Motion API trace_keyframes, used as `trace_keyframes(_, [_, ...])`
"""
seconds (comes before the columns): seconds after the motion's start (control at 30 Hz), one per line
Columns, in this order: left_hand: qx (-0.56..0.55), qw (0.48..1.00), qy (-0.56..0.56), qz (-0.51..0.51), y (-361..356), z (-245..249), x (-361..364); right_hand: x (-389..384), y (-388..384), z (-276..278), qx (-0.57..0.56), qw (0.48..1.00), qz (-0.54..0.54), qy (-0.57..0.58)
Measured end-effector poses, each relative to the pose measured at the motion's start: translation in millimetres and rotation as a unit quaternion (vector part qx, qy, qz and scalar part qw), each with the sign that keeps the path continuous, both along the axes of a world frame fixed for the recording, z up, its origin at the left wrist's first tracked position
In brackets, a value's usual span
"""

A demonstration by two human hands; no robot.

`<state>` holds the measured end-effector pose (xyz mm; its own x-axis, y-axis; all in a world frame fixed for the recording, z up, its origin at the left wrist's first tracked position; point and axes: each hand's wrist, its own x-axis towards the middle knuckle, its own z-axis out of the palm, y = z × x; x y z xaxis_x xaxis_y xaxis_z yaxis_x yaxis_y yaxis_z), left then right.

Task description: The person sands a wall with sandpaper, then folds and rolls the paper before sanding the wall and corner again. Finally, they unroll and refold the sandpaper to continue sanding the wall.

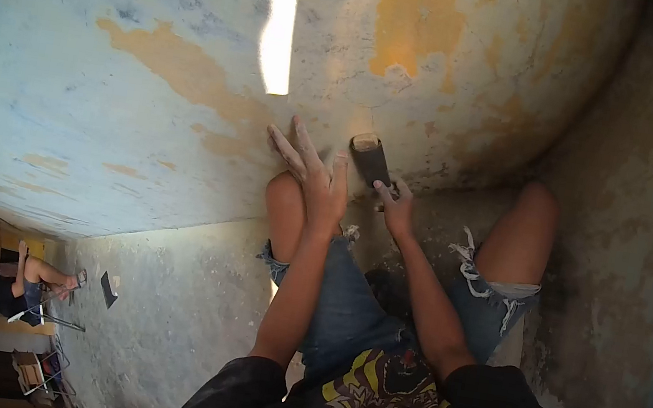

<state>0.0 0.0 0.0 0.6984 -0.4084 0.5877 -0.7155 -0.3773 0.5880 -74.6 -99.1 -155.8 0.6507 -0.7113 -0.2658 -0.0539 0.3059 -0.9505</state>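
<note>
My left hand (316,175) is raised near the wall (323,60), its fingers spread and dusty, with nothing in it. To its right, my right hand (396,206) grips the lower end of a dark sanding block (370,158). A pale, worn patch shows at the block's upper end, which is at or close to the wall surface. Whether the block touches the wall cannot be made out. The wall is pale blue-white, with peeled orange-yellow patches around both hands.
My bent knees in torn denim shorts (353,309) flank my arms. At the lower left, another person (10,288) sits on a chair facing the wall. A dark flat object (108,290) lies on the grey floor (184,309), and a wooden box (29,371) stands beyond.
</note>
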Motion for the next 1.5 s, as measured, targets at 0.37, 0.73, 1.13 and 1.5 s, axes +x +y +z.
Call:
trace_keyframes(0.37, [-0.022, 1.0, 0.013, -0.004, -5, 0, -9, -2, -7, 17, -0.065, 0.996, 0.001, -0.064])
trace_keyframes(0.73, [0.011, 1.0, 0.006, -0.002, 2, 0, -11, -10, 9, -22, -0.032, 0.999, -0.033, 0.005])
trace_keyframes(1.13, [0.015, 1.0, 0.021, 0.004, 1, -2, -11, -5, 1, 0, -0.053, 0.997, -0.013, -0.058])
trace_keyframes(1.5, [0.004, 1.0, 0.012, -0.005, -1, 1, -14, -7, 4, 0, -0.069, 0.996, -0.028, -0.053])
